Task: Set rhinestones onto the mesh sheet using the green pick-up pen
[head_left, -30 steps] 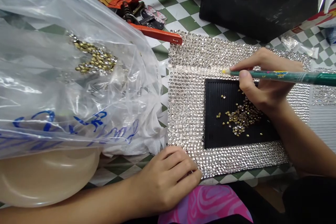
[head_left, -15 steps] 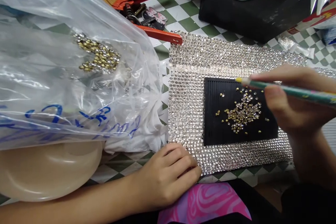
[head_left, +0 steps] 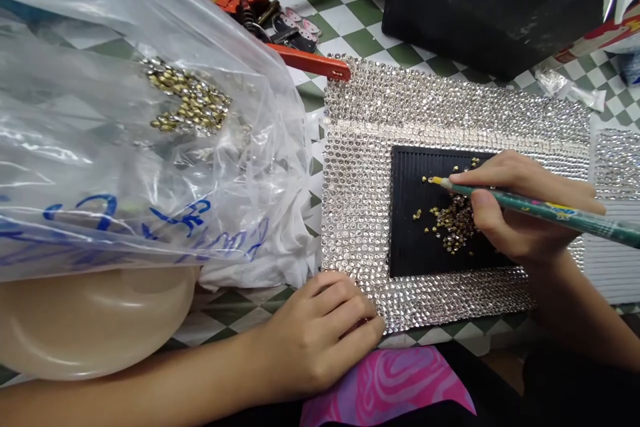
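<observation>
My right hand (head_left: pixel 515 213) grips a green pencil-like picker tool (head_left: pixel 540 209), its yellow tip down among loose gold rhinestones (head_left: pixel 453 220) on a black ribbed tray (head_left: pixel 415 247). The tray lies on a sheet covered in silver rhinestones (head_left: pixel 360 180). My left hand (head_left: pixel 320 333) rests with its fingers curled on the near left corner of that sheet, at the table edge; nothing shows inside them.
A big clear plastic bag (head_left: pixel 125 147) with gold studs inside fills the left, over a beige bowl (head_left: pixel 90 327). Orange-handled pliers (head_left: pixel 280 7) lie at the back on the green-and-white checked cloth. A black box (head_left: pixel 490 13) stands back right. Pink cloth (head_left: pixel 390 387) covers my lap.
My right hand has carried the tool from the upper rim of the silver sheet down and back onto the black tray, with its tip now at the gold stones. My left hand stayed put.
</observation>
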`<act>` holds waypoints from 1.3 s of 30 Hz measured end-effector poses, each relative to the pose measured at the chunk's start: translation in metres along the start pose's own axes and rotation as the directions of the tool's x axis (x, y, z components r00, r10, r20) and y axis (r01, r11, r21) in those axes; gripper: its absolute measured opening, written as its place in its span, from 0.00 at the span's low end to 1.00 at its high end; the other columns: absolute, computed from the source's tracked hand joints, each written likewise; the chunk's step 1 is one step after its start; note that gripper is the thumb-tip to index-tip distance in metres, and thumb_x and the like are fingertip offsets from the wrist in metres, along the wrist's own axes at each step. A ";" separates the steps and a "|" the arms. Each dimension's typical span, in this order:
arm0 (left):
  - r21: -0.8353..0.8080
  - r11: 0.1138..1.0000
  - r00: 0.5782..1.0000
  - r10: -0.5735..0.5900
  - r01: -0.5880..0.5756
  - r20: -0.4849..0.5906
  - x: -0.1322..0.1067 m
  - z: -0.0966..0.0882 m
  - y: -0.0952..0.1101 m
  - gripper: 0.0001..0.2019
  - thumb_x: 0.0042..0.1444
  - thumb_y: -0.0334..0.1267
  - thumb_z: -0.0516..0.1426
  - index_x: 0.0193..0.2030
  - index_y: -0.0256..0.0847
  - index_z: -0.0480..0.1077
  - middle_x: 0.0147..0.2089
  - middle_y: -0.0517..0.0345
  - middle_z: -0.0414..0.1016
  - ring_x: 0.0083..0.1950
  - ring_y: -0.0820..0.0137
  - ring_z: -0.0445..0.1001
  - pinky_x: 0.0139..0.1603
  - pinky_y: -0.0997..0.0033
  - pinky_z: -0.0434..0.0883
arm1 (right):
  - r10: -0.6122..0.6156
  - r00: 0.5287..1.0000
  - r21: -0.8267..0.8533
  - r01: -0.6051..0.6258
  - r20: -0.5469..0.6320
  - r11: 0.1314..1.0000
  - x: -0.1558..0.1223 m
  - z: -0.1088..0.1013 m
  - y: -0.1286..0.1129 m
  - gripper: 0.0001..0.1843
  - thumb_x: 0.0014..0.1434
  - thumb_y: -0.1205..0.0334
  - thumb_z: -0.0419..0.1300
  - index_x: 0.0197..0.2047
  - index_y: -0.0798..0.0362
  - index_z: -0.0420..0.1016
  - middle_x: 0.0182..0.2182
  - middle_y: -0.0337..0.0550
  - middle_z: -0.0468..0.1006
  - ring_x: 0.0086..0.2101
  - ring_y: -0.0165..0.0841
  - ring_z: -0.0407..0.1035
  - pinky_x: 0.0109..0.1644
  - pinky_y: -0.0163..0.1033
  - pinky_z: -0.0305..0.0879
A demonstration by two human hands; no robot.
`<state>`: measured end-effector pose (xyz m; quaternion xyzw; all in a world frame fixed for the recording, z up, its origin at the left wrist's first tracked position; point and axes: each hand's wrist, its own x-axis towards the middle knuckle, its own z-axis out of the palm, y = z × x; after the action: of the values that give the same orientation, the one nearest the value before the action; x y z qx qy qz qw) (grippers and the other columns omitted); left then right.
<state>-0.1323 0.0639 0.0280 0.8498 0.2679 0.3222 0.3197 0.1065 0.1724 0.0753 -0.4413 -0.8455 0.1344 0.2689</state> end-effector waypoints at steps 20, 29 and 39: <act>-0.004 1.000 1.000 -0.008 0.008 -0.023 0.000 0.003 -0.001 0.11 0.61 0.27 0.48 0.38 0.32 0.71 0.34 0.55 0.71 0.37 0.70 0.64 0.43 0.65 0.61 | 0.162 0.984 0.034 -0.159 -0.081 0.987 0.029 0.001 0.022 0.08 0.52 0.69 0.57 0.35 0.55 0.75 0.32 0.39 0.78 0.32 0.29 0.73 0.35 0.37 0.68; -0.001 1.000 1.000 -0.006 0.006 -0.030 0.000 0.001 -0.001 0.12 0.61 0.27 0.47 0.38 0.32 0.72 0.34 0.55 0.72 0.37 0.71 0.65 0.43 0.66 0.62 | 0.170 0.983 0.079 -0.164 -0.067 0.983 0.034 0.012 0.027 0.08 0.51 0.69 0.58 0.35 0.55 0.76 0.30 0.41 0.78 0.30 0.28 0.73 0.37 0.36 0.69; 0.007 1.000 0.999 -0.011 0.012 -0.032 0.001 0.001 -0.001 0.12 0.61 0.27 0.47 0.38 0.32 0.72 0.34 0.55 0.72 0.37 0.71 0.64 0.44 0.66 0.61 | 0.162 0.978 0.079 -0.153 -0.130 0.985 0.033 0.007 0.021 0.07 0.51 0.69 0.57 0.33 0.56 0.76 0.27 0.40 0.78 0.29 0.27 0.72 0.34 0.35 0.67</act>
<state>-0.1317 0.0650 0.0271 0.8443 0.2790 0.3327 0.3141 0.1013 0.2113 0.0708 -0.5057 -0.7824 0.1538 0.3294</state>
